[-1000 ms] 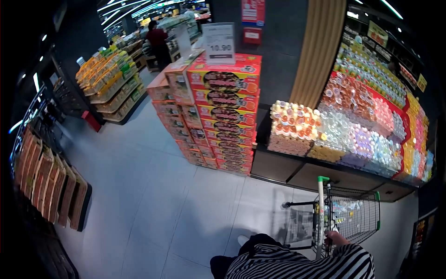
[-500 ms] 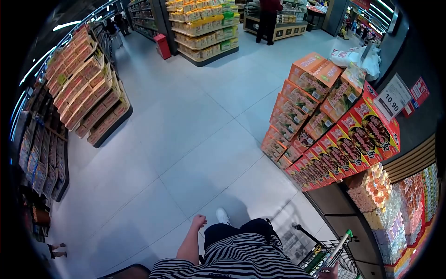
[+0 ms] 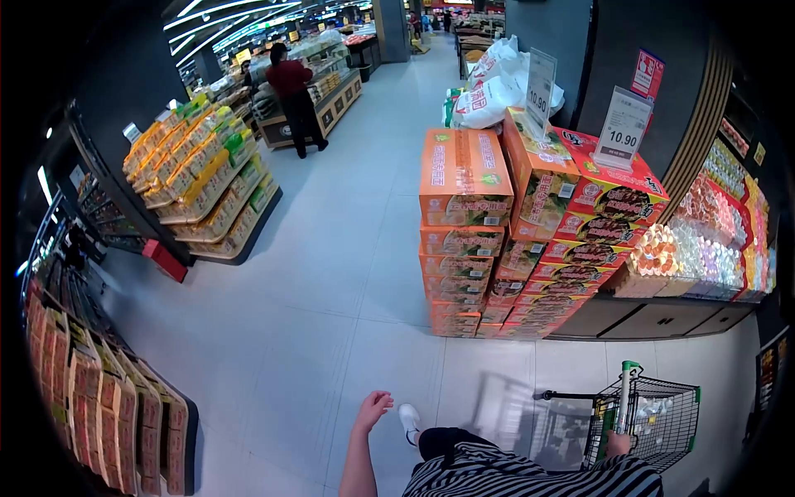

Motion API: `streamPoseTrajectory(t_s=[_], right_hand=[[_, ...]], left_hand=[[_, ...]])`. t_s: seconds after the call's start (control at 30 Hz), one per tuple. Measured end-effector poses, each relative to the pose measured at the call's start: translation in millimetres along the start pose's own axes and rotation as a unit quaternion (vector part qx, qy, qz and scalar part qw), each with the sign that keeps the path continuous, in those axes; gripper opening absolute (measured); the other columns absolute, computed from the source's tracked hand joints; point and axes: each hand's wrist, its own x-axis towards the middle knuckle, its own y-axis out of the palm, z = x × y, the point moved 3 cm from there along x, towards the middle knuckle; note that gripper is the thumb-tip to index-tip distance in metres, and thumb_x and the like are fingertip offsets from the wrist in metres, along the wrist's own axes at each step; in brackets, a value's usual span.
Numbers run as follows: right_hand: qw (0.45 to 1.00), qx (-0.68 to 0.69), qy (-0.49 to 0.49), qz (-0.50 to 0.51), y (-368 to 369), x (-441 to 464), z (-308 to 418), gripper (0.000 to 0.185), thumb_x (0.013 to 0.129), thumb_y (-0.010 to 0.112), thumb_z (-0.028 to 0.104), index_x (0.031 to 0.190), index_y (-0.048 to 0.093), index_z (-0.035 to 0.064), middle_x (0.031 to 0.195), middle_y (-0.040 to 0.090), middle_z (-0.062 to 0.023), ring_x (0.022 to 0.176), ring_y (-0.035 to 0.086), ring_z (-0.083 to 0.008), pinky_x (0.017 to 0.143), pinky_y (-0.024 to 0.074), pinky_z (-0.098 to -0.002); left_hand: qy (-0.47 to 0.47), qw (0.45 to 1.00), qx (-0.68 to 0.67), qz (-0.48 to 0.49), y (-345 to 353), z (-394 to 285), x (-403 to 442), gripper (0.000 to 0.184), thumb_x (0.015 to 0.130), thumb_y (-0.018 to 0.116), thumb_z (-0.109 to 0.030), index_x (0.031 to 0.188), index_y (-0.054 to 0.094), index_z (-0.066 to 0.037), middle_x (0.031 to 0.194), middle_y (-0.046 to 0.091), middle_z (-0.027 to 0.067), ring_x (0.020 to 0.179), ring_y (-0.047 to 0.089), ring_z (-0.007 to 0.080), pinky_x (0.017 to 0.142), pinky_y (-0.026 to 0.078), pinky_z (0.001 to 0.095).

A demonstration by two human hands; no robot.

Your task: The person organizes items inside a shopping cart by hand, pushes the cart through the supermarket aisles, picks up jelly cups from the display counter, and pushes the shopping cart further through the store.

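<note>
My right hand [image 3: 618,444] is wrapped around the handle [image 3: 625,399] of a wire shopping cart [image 3: 669,418] at the lower right. The handle bar is pale with a green end, and some packages [image 3: 654,407] lie inside the basket. My left hand [image 3: 375,409] hangs over the floor ahead of my body, its fingers loosely bent and slightly apart, with nothing in them. Close by below it is my white shoe [image 3: 409,421].
Stacked orange boxes [image 3: 465,170] and red boxes [image 3: 590,217] stand ahead, with price signs [image 3: 623,128] and white bags [image 3: 489,95] on top. Left are a tiered shelf of yellow packs [image 3: 195,161] and another box shelf [image 3: 108,406]. A person [image 3: 291,99] stands by a counter [image 3: 335,99].
My view has turned to the right, so the box stack now sits nearer the middle and more of the cart shows. My left hand's fingers have loosened from a closer curl.
</note>
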Motion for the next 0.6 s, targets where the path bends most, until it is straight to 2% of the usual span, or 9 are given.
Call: streamPoseTrajectory(t_s=[0.07, 0.13, 0.23, 0.27, 0.33, 0.37, 0.43, 0.5, 0.6], right_hand=[[0.998, -0.026, 0.022, -0.051, 32, -11, -1, 0.031, 0.078, 0.068, 0.023, 0.069, 0.059, -0.0054, 0.055, 0.058, -0.0127, 0.046, 0.06, -0.0256, 0.043, 0.0451, -0.0393], [1.0, 0.011, 0.023, -0.016, 42, -64, 30, 0.026, 0.078, 0.065, 0.018, 0.068, 0.058, -0.0052, 0.053, 0.056, -0.0123, 0.045, 0.059, -0.0253, 0.04, 0.0427, -0.0386], [0.964, 0.106, 0.142, 0.199, 69, -99, 43, 0.017, 0.082, 0.063, 0.012, 0.078, 0.06, -0.0041, 0.062, 0.058, -0.0133, 0.05, 0.061, -0.0264, 0.044, 0.0483, -0.0388], [0.953, 0.011, 0.221, 0.209, 71, -122, 75, 0.018, 0.084, 0.063, 0.013, 0.077, 0.058, -0.0032, 0.067, 0.061, -0.0128, 0.051, 0.061, -0.0274, 0.046, 0.0502, -0.0405], [0.942, 0.05, 0.167, 0.288, 83, -145, 106, 0.021, 0.08, 0.069, 0.017, 0.069, 0.061, 0.0015, 0.057, 0.061, -0.0134, 0.047, 0.059, -0.0262, 0.045, 0.0488, -0.0412], [0.96, 0.012, 0.138, 0.242, 112, -117, 89, 0.027, 0.083, 0.068, 0.026, 0.073, 0.066, 0.0009, 0.063, 0.066, -0.0144, 0.058, 0.065, -0.0262, 0.057, 0.053, -0.0413], [0.983, 0.134, 0.093, 0.078, 153, -139, 143, 0.034, 0.081, 0.067, 0.031, 0.079, 0.069, -0.0026, 0.07, 0.069, -0.0173, 0.066, 0.068, -0.0296, 0.065, 0.0539, -0.0436], [0.982, -0.124, 0.036, -0.139, 176, -183, 175, 0.042, 0.076, 0.069, 0.034, 0.084, 0.069, -0.0076, 0.075, 0.069, -0.0208, 0.067, 0.068, -0.0355, 0.062, 0.0526, -0.0467], [0.988, -0.1, 0.059, -0.099, 210, -219, 197, 0.05, 0.073, 0.069, 0.037, 0.092, 0.069, -0.0089, 0.08, 0.069, -0.0254, 0.082, 0.068, -0.043, 0.07, 0.052, -0.0502]], left_hand=[[-0.047, 0.998, 0.028, -0.042, -58, 58, 17, 0.031, 0.096, 0.059, -0.026, 0.117, 0.058, -0.003, 0.1, 0.069, 0.0087, 0.09, 0.067, 0.0168, 0.074, 0.053, 0.0321], [-0.205, 0.976, 0.045, -0.06, -118, 113, -11, 0.029, 0.094, 0.061, -0.026, 0.113, 0.059, -0.005, 0.099, 0.07, 0.0092, 0.087, 0.068, 0.0181, 0.071, 0.053, 0.032], [-0.45, 0.891, 0.019, -0.062, -197, 173, -60, 0.03, 0.093, 0.061, -0.021, 0.117, 0.058, -0.004, 0.101, 0.07, 0.0112, 0.092, 0.068, 0.0212, 0.076, 0.054, 0.0377], [-0.467, 0.881, -0.005, -0.078, -213, 175, -67, 0.029, 0.093, 0.06, -0.022, 0.117, 0.058, -0.005, 0.101, 0.07, 0.0109, 0.092, 0.068, 0.0211, 0.075, 0.054, 0.038], [-0.477, 0.872, -0.046, -0.102, -237, 173, -69, 0.029, 0.093, 0.06, -0.022, 0.116, 0.058, -0.005, 0.1, 0.07, 0.0103, 0.091, 0.067, 0.021, 0.075, 0.053, 0.0385], [-0.474, 0.872, -0.063, -0.11, -249, 171, -62, 0.029, 0.093, 0.06, -0.023, 0.116, 0.058, -0.006, 0.1, 0.07, 0.01, 0.09, 0.067, 0.0209, 0.075, 0.053, 0.0388], [-0.465, 0.875, -0.083, -0.107, -270, 164, -37, 0.028, 0.092, 0.059, -0.023, 0.115, 0.058, -0.007, 0.099, 0.069, 0.0094, 0.09, 0.067, 0.0208, 0.075, 0.053, 0.0393], [-0.454, 0.882, -0.088, -0.089, -300, 155, -4, 0.028, 0.092, 0.059, -0.024, 0.114, 0.058, -0.008, 0.098, 0.069, 0.0087, 0.089, 0.067, 0.0207, 0.075, 0.052, 0.0398], [-0.438, 0.897, -0.05, -0.036, -368, 137, 55, 0.027, 0.091, 0.058, -0.025, 0.113, 0.058, -0.009, 0.097, 0.069, 0.0078, 0.088, 0.066, 0.0205, 0.074, 0.052, 0.0406]])
